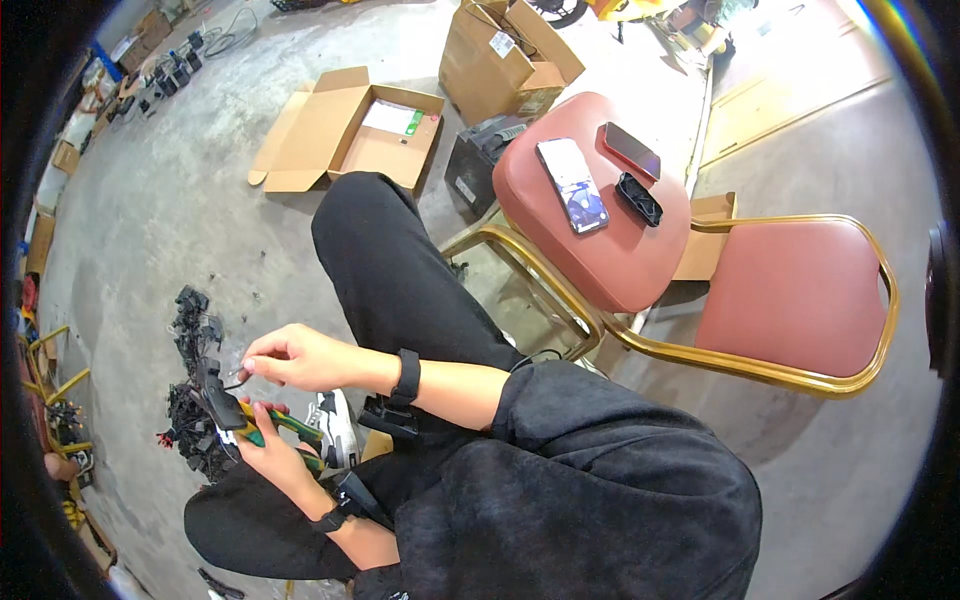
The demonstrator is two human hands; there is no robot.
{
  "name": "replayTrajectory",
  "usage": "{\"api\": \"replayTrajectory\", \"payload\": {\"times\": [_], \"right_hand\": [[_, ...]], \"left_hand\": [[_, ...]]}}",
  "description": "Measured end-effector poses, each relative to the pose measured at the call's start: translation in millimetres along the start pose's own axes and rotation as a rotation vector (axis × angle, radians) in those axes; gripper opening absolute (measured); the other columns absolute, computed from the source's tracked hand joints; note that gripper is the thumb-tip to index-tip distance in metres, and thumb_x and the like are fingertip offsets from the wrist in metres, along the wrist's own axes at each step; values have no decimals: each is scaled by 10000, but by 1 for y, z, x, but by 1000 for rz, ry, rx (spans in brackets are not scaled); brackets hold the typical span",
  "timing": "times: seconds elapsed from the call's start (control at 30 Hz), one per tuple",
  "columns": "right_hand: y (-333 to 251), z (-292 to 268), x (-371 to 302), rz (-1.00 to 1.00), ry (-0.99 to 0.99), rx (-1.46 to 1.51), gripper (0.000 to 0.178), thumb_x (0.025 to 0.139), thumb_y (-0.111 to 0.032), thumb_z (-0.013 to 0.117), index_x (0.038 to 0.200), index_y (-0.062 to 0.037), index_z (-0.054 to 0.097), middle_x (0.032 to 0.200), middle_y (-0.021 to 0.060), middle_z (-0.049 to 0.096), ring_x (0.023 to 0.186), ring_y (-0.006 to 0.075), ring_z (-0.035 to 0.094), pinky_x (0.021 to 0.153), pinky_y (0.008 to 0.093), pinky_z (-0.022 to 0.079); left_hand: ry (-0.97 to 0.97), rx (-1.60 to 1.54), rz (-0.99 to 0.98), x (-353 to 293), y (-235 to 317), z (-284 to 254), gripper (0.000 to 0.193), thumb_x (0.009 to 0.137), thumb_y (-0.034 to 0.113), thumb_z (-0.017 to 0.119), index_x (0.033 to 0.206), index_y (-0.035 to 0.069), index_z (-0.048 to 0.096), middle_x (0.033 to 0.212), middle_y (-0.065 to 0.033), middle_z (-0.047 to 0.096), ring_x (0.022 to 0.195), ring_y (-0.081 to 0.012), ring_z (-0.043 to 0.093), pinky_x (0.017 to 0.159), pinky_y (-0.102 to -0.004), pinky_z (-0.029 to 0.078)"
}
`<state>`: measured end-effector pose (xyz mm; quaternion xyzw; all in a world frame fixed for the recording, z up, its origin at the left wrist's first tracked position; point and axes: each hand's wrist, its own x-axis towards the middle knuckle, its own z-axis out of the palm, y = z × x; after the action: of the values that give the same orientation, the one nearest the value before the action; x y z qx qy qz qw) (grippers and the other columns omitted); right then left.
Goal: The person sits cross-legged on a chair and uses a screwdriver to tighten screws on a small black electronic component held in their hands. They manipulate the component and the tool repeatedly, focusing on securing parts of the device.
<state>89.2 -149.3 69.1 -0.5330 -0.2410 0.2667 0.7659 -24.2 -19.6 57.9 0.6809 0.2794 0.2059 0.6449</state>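
Observation:
My left hand is closed around pliers with green and yellow handles. A black plastic piece is at the pliers' head, and I cannot tell if the jaws grip it. Just above, my right hand is closed in a pinch at a thin dark wire beside the black piece. Beyond both hands, a heap of black cables and small plastic parts lies on the concrete floor, partly hidden behind the pliers. Each wrist wears a black band.
A red padded chair bears two phones and a small black tray. An open flat cardboard box and a taller carton stand on the floor. Tools and boxes line the left wall.

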Motion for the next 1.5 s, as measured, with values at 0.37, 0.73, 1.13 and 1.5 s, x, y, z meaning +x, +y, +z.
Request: {"api": "replayTrajectory", "payload": {"times": [0.37, 0.73, 1.13, 1.5], "right_hand": [[-13, 11, 9, 138, -56, -141, 270, 989, -225, 581, 1063, 9, 695, 866, 63, 720, 747, 80, 639, 683, 252, 524], [-12, 23, 6, 372, 1, 46, 282, 1031, -223, 499, 1119, -10, 660, 632, 10, 588, 468, 57, 519, 446, 207, 424], [-16, 19, 11, 544, -37, 142, 340, 1035, -257, 486, 1089, 45, 634, 572, 46, 567, 380, 123, 551, 372, 247, 435], [-5, 21, 7, 465, 53, 12, 159, 980, -123, 571, 996, 12, 654, 670, 47, 593, 548, 154, 630, 537, 250, 506]], "left_hand": [[43, 215, 4, 5, -33, -8, 362, 942, 166, 660, 1216, -49, 561, 1055, -88, 635, 904, -144, 574, 786, -307, 483], [13, 158, -120, -5, -2, -14, 164, 936, 109, 629, 1061, 28, 562, 885, -68, 673, 842, -193, 646, 867, -343, 441], [20, 392, 26, -8, -14, -20, 409, 849, -22, 613, 1244, 9, 514, 1060, -191, 643, 988, -385, 617, 889, -411, 430], [-13, 394, 71, -7, -11, -22, 421, 853, -58, 594, 1261, -23, 494, 1091, -231, 623, 1008, -394, 624, 867, -418, 484]]}}
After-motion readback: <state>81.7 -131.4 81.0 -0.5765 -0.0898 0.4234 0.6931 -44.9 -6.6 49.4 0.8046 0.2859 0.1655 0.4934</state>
